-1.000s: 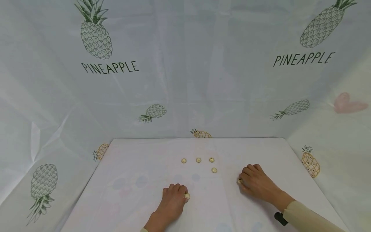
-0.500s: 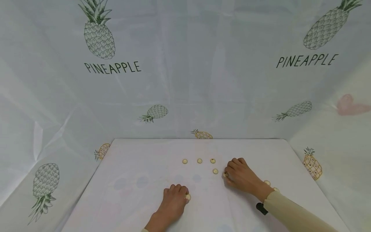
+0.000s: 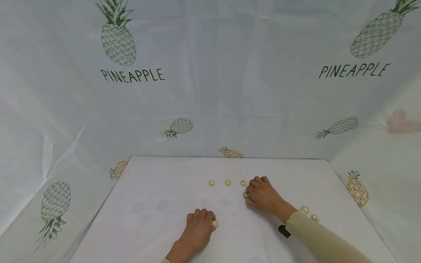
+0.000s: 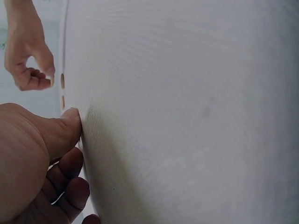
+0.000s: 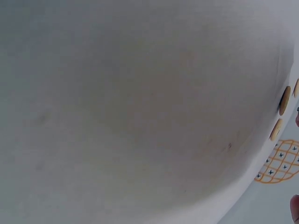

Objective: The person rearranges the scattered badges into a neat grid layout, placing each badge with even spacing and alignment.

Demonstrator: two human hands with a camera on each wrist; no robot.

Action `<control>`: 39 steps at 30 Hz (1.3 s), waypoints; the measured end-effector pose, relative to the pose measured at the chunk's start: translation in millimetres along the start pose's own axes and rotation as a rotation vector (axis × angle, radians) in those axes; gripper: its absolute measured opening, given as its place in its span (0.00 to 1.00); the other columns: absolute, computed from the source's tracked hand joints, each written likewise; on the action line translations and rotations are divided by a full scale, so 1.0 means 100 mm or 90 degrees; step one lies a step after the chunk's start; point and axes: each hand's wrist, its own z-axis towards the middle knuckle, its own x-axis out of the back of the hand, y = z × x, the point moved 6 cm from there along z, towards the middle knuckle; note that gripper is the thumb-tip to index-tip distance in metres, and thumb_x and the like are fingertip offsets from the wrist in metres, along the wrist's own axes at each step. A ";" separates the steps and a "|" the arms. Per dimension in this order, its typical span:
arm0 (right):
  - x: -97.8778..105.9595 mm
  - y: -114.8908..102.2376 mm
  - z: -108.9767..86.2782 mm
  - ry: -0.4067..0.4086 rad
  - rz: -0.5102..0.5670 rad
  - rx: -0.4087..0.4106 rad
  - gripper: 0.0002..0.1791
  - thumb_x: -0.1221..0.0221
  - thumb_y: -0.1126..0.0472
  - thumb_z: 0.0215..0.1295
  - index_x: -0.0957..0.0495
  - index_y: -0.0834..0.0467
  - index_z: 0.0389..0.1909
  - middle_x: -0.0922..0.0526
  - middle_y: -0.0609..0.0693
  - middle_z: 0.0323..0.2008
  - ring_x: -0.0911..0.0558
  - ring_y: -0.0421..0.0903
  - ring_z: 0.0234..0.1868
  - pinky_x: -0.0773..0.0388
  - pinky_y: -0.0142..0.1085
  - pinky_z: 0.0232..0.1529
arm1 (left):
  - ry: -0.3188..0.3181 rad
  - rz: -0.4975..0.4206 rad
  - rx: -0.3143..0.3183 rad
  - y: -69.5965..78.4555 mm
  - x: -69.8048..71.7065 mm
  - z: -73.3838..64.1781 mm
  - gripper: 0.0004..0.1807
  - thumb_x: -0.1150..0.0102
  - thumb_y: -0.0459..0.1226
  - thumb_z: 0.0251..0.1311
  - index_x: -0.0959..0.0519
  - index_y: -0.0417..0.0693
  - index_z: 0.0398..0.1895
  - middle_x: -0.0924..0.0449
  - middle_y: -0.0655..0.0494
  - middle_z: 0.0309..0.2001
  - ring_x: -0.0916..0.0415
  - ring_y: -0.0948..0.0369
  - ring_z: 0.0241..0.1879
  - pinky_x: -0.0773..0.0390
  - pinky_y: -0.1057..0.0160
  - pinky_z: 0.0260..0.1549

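In the head view my left hand (image 3: 198, 229) rests low on the white tabletop, its thumb and index finger pinching a beige, button-like wooden disc (image 3: 215, 223). Farther back and to the right, my right hand (image 3: 263, 196) pinches a similar disc (image 3: 247, 195) by its edge. From the left wrist, the right hand (image 4: 29, 56) appears at upper left with a thin tan disc (image 4: 52, 81) between thumb and finger, above the surface. At the right wrist view's edge only bits of fingertips (image 5: 295, 207) show. A disc under the right fingers may be hidden.
Behind the hands lies a row of three discs, left (image 3: 211, 183), middle (image 3: 228, 182) and right (image 3: 243, 183). Two more, a nearer disc (image 3: 315, 218) and a farther disc (image 3: 305, 209), lie beside the right sleeve (image 3: 322, 235). A pineapple-print sheet (image 3: 223, 95) encloses the table.
My right hand has moved left and slightly back with its disc, to where a single disc lay below the row. Two discs beside the sleeve have come into view. The left hand stays put.
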 end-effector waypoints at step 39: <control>-0.30 -0.36 0.50 -0.047 0.030 -0.023 0.07 0.32 0.51 0.63 0.16 0.48 0.30 0.22 0.42 0.31 0.29 0.44 0.37 0.32 0.44 0.47 | 0.024 0.002 -0.011 -0.03 -0.02 0.01 0.12 0.26 0.45 0.63 0.21 0.57 0.43 0.25 0.66 0.37 0.36 0.65 0.36 0.36 0.58 0.38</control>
